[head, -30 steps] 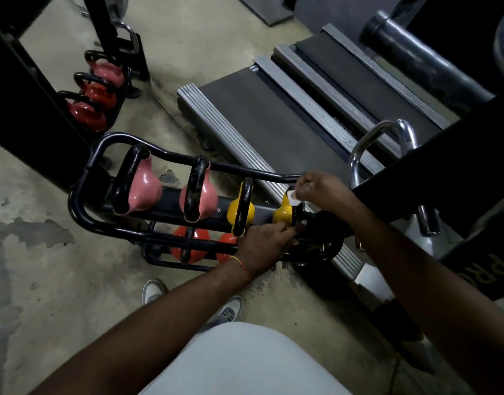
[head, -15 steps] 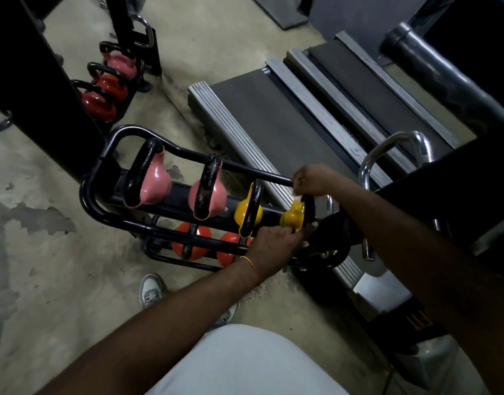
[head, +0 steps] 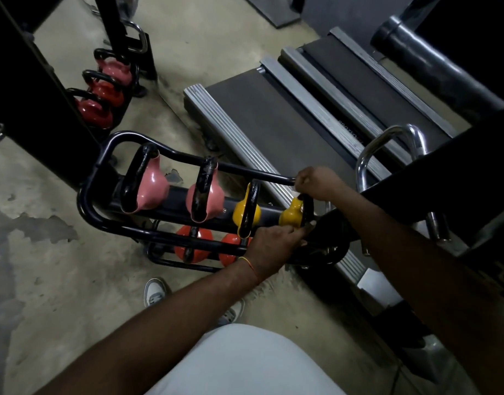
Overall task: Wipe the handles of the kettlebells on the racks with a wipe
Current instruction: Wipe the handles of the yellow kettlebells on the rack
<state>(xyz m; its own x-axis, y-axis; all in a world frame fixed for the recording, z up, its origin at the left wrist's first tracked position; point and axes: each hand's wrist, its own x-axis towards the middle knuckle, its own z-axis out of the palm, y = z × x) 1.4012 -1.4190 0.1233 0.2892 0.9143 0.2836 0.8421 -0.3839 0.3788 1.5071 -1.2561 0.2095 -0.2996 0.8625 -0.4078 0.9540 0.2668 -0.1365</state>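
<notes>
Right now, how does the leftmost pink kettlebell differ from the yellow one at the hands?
The pink kettlebell is clearly bigger than the yellow kettlebell. Pink stands untouched at the rack's left end; yellow has the right hand closed at the top of its handle, the left hand beside it. Both share black handles and the top shelf.

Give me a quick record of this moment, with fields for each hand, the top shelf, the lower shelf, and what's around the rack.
left hand: closed on the rack's near rail, by the right yellow kettlebell
right hand: fist closed at the top of that kettlebell's black handle; wipe not visible
top shelf: two pink kettlebells, two yellow, black handles
lower shelf: two orange-red kettlebells, partly hidden
surroundings: treadmill behind the rack; second rack of red kettlebells far left
</notes>
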